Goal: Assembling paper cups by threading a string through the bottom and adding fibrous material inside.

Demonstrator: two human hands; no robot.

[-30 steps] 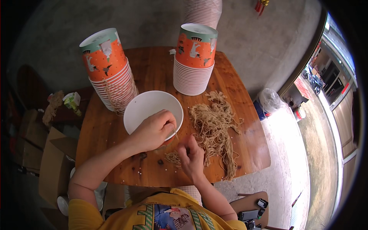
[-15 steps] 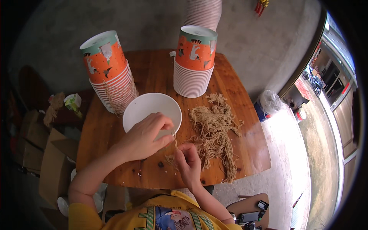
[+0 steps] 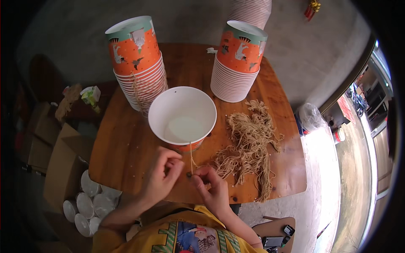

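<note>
A paper bucket [image 3: 158,114], white inside with an orange printed outside, stands open end up at the middle of the table. One thin beige string [image 3: 191,156] hangs from its near rim. My right hand [image 3: 211,187] pinches this string between thumb and fingertips, just below the bucket. To the left, my left hand [image 3: 162,175] is loosely closed, fingers curled, apart from the string; nothing shows in it. A tangled heap of beige strings [image 3: 253,145] lies right of the bucket, its loose ends reaching toward my right hand.
Two upside-down stacks of orange-topped buckets stand behind, a left stack [image 3: 135,50] with strings draped on it and a right stack [image 3: 240,55]. A pale stack [image 3: 251,10] rises farther back. Left of the wooden table [image 3: 122,156] is a cardboard box [image 3: 65,156] beside several white round pieces [image 3: 90,183].
My left hand has drawn back from the bucket's mouth toward me. The bucket has tipped toward me and shows more of its inside. My right hand still pinches the string. The view has shifted.
</note>
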